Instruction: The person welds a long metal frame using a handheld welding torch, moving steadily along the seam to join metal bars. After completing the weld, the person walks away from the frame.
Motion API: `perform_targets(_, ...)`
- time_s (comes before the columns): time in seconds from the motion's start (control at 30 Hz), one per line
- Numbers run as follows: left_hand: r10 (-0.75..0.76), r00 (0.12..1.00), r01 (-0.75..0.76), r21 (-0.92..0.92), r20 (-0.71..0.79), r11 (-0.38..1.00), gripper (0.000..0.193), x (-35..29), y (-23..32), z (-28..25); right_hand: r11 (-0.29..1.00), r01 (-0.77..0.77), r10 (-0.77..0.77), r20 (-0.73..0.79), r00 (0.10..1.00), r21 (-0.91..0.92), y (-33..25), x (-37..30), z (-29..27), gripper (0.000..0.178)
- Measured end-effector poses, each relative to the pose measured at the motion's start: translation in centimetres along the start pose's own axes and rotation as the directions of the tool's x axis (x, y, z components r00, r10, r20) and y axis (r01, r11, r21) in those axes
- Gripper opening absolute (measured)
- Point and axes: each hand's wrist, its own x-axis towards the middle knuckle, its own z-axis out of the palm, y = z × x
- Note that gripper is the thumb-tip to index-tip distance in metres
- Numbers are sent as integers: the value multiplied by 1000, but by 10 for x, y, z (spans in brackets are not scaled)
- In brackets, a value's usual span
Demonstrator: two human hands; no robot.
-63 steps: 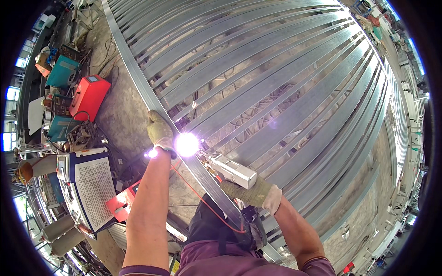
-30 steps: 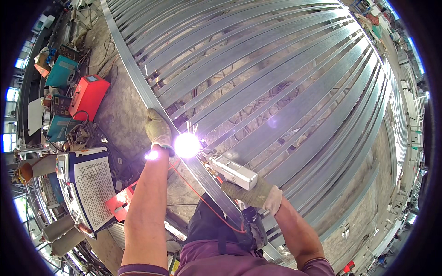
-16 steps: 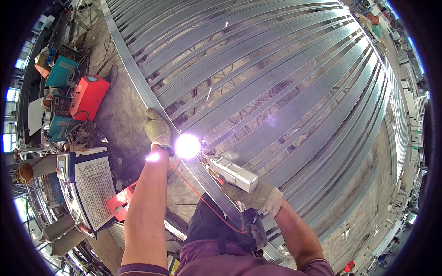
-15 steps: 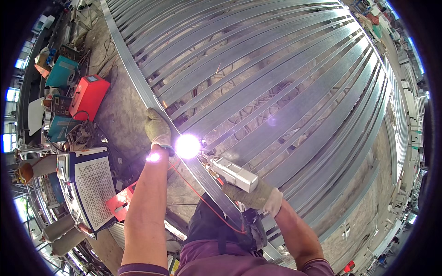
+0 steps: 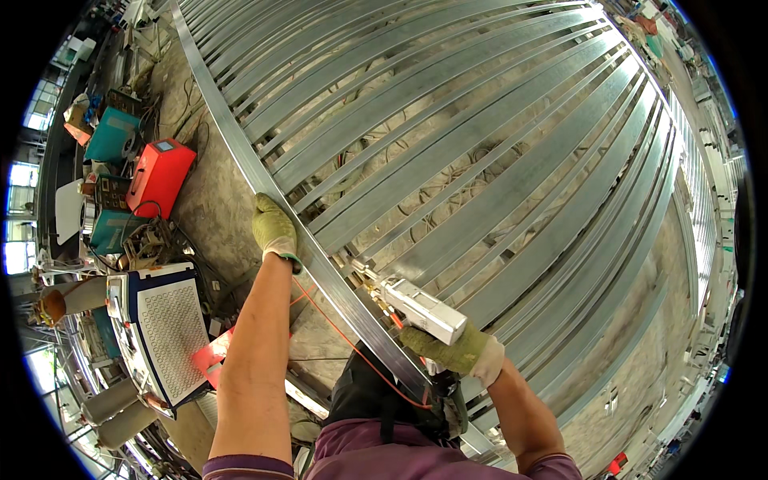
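My left hand, in a green work glove, is closed around the outer edge of a long metal rail; its fingertips are partly hidden. In my gloved right hand is a silver, box-bodied welding gun. Its nozzle points up and left toward the rail, close to where the flat metal bars meet it. No light shows at the nozzle now. The bars lie side by side across the frame, with narrow gaps between them. A thin orange cable runs beside the rail, below my left wrist.
At left stand a red machine box, teal machine boxes and a white-and-blue cabinet with a perforated panel. Cables lie on the concrete floor beneath and beside the frame. Gas cylinders lean at lower left.
The bright welding flash near the rail has gone out. My right hand and the welding gun have shifted slightly right and down. My left hand stays on the rail.
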Motion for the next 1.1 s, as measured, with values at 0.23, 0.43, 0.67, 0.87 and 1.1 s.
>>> perform_targets(0.23,-5,1000,5,57,1,998,76,5,-6,-3,987,155,-155,31,987,-28,30,-9,-12,54)
perform_targets(0.43,-66,997,65,29,45,997,79,8,-1,-2,985,172,-172,23,985,-18,56,3,2,56)
perform_targets(0.67,33,999,-32,58,-18,998,78,7,-6,-1,999,47,-48,112,993,17,44,8,-2,54)
perform_targets(0.87,45,999,-43,64,-26,997,77,4,-1,-1,975,224,-221,110,969,-11,47,9,-5,54)
perform_targets(1.1,52,998,-50,102,-22,994,77,7,-6,-1,986,158,-149,144,978,-48,39,12,-6,55)
